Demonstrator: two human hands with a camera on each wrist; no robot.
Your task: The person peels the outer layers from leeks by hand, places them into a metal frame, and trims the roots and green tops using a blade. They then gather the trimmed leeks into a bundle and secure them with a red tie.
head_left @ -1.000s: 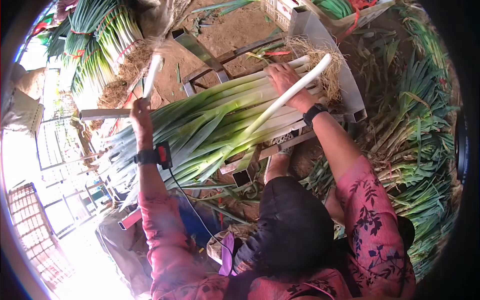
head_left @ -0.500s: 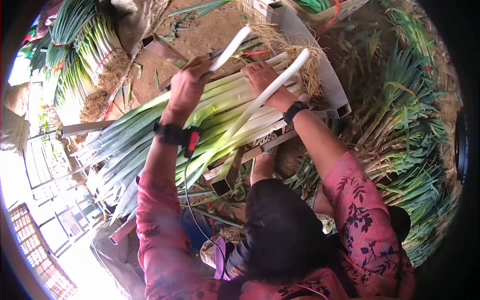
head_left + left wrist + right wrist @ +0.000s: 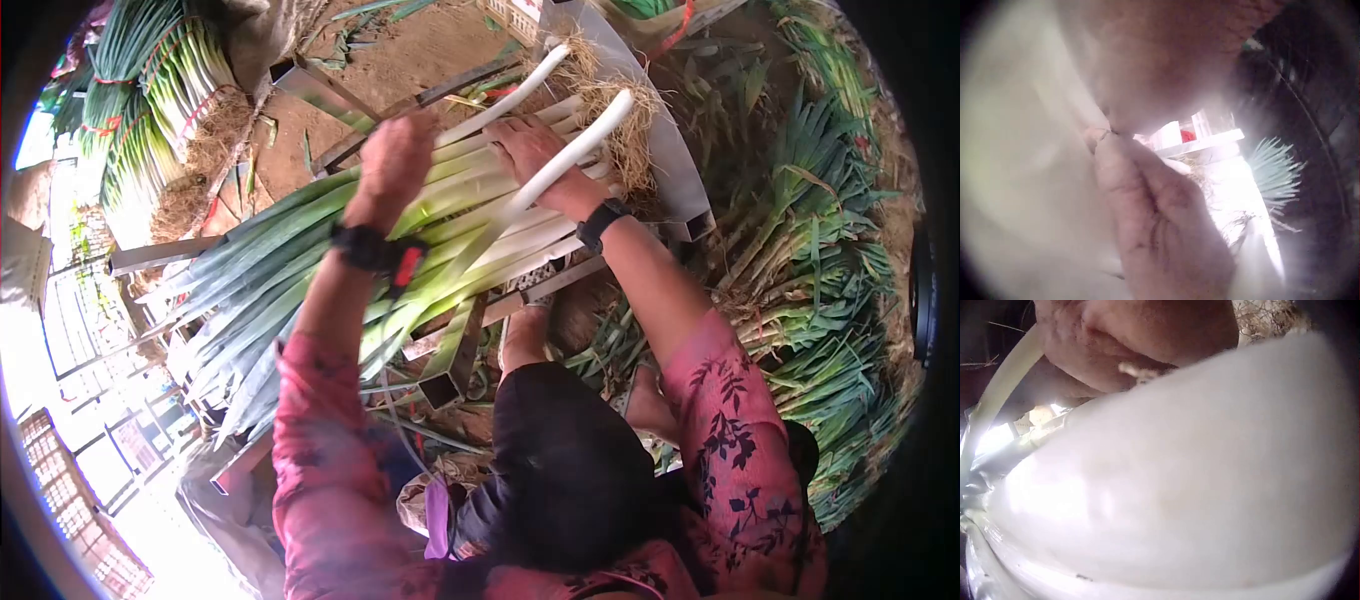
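The left hand [image 3: 395,165] has its grip closed round a single leek [image 3: 520,88], whose white end sticks out past the fist and slants up towards the metal plate [image 3: 655,135]. This leek lies at the far side of the leek pile [image 3: 400,230] — the green leaves spread to the left, the white stalks and stringy roots [image 3: 630,165] to the right, close to the plate. The right hand [image 3: 540,165] rests on the white stalks, palm down, its grip loosely spread rather than pinching anything. Another leek [image 3: 585,150] lies slantwise across the top, passing over the back of the right hand near the wrist, its thick white end nearest the roots. The pile sits on a metal rack [image 3: 340,98], with both forearms reaching over it. Each wrist wears a dark strap. Tied leek bundles [image 3: 185,85] with red bands stand at the upper left, and loose leeks [image 3: 810,330] cover the ground on the right — part of a pale crate [image 3: 518,18] shows at the top
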